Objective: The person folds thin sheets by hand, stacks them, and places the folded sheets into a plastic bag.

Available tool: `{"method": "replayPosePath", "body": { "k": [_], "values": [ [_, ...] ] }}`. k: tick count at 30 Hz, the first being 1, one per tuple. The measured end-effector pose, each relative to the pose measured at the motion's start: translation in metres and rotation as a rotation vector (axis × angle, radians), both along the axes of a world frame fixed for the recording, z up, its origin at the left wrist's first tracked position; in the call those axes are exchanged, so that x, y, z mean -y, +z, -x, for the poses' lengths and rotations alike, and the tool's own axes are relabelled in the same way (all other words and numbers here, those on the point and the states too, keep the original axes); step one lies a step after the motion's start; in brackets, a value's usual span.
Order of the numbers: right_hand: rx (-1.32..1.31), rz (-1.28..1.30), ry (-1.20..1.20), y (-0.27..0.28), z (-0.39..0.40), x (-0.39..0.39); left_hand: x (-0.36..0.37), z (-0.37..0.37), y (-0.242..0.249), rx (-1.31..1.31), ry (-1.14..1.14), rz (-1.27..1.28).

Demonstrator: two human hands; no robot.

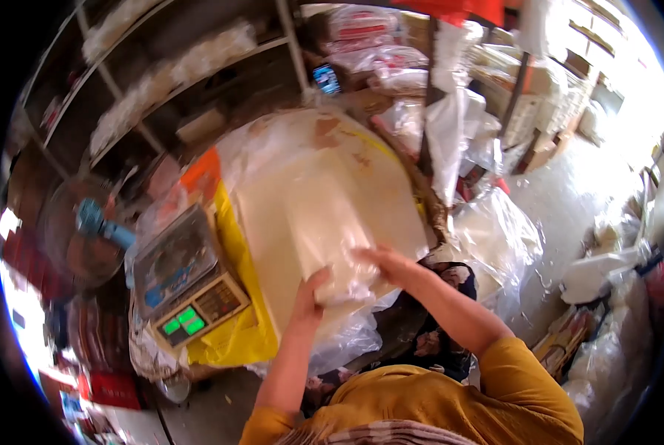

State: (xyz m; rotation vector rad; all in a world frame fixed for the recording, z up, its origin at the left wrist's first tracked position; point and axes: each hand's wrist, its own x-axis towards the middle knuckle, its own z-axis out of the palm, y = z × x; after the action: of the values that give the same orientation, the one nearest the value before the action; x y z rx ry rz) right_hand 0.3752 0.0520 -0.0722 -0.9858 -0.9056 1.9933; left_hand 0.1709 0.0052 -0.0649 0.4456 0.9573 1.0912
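A stack of whitish, see-through plastic bags (324, 222) lies on the pale covered work table (269, 222), blurred by motion. At its near left edge, my left hand (314, 288) is closed on the plastic, thumb up. My right hand (380, 262) grips the near right side, with its fingers over the shiny plastic. The undersides of both hands are hidden. Left of the stack stands a digital scale (198, 311) with green lit displays and a clear cover over its pan.
Yellow plastic sheeting (235, 334) lies between scale and stack. A blue-handled fan (94, 222) stands at the left. Shelves (191, 89) with bundled plastic rise behind. A lit phone (326, 79) is at the table's far edge. Clear bags (499, 230) hang at the right.
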Motion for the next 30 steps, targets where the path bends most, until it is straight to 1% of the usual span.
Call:
{"method": "replayPosePath", "body": {
  "k": [2,3,5,6,8,9,10,11,12,13,14,15,16,17,18,20,21,22,23,24,26,28,29,30],
  "values": [
    [0.086,-0.042,-0.092,0.009,-0.021,0.034,0.028,-0.027,0.011,-0.106,-0.035,-0.266],
    [-0.007,-0.113,-0.152,0.016,-0.034,0.051,0.035,-0.042,0.016,-0.148,-0.038,-0.4],
    [-0.211,-0.287,-0.22,0.026,-0.062,0.075,0.038,-0.066,0.022,-0.386,-0.195,-0.542],
    [-0.19,-0.285,-0.224,0.016,-0.084,0.083,0.041,-0.075,0.025,-0.507,-0.264,-0.61],
    [-0.142,-0.325,-0.347,-0.003,-0.124,0.1,0.032,-0.095,0.037,-0.359,-0.473,-0.726],
    [-0.284,-0.236,-0.471,-0.062,-0.167,0.117,0.024,-0.098,0.04,-0.192,-0.622,-0.676],
    [-0.425,-0.145,-0.591,-0.118,-0.205,0.127,0.019,-0.103,0.04,-0.109,-0.663,-0.703],
    [-0.351,-0.171,-0.657,-0.118,-0.226,0.129,0.014,-0.105,0.042,-0.287,-0.641,-0.79],
    [-0.251,-0.201,-0.701,-0.093,-0.236,0.128,0.009,-0.103,0.044,-0.468,-0.609,-0.871],
    [-0.191,-0.22,-0.743,-0.079,-0.249,0.121,-0.002,-0.096,0.032,-0.77,-0.532,-0.918],
    [-0.154,-0.241,-0.784,-0.07,-0.265,0.11,-0.015,-0.087,0.012,-1.071,-0.442,-0.951],
    [-0.187,-0.255,-0.799,-0.067,-0.288,0.093,-0.024,-0.076,0.0,-1.206,-0.342,-0.957],
    [-0.099,-0.317,-0.798,-0.071,-0.313,0.065,-0.036,-0.059,-0.021,-1.318,-0.334,-0.955],
    [-0.012,-0.378,-0.789,-0.071,-0.333,0.03,-0.041,-0.048,-0.026,-1.535,-0.382,-0.882],
    [0.083,-0.397,-0.835,-0.014,-0.319,0.014,-0.042,-0.04,-0.031,-1.751,-0.43,-0.788],
    [0.099,-0.374,-0.877,0.022,-0.327,-0.035,-0.04,-0.026,-0.058,-1.863,-0.491,-0.776],
    [0.077,-0.434,-0.864,0.039,-0.327,-0.061,-0.041,-0.023,-0.066,-1.919,-0.515,-0.758],
    [0.045,-0.479,-0.91,0.041,-0.338,-0.094,-0.042,-0.022,-0.065,-1.905,-0.511,-0.742],
    [0.071,-0.48,-0.872,0.048,-0.347,-0.121,-0.042,-0.023,-0.063,-1.891,-0.512,-0.727],
    [0.118,-0.501,-0.857,0.044,-0.363,-0.153,-0.041,-0.025,-0.06,-1.874,-0.518,-0.715],
    [0.193,-0.546,-0.927,0.039,-0.387,-0.203,-0.042,-0.027,-0.052,-1.875,-0.523,-0.703],
    [0.384,-0.431,-0.863,0.019,-0.422,-0.246,-0.043,-0.028,-0.048,-1.865,-0.528,-0.69],
    [0.479,-0.373,-0.829,0.016,-0.423,-0.258,-0.044,-0.029,-0.046,-1.858,-0.527,-0.683],
    [0.46,-0.286,-0.852,0.011,-0.425,-0.266,-0.044,-0.029,-0.046,-1.85,-0.526,-0.675]
  ]
}}
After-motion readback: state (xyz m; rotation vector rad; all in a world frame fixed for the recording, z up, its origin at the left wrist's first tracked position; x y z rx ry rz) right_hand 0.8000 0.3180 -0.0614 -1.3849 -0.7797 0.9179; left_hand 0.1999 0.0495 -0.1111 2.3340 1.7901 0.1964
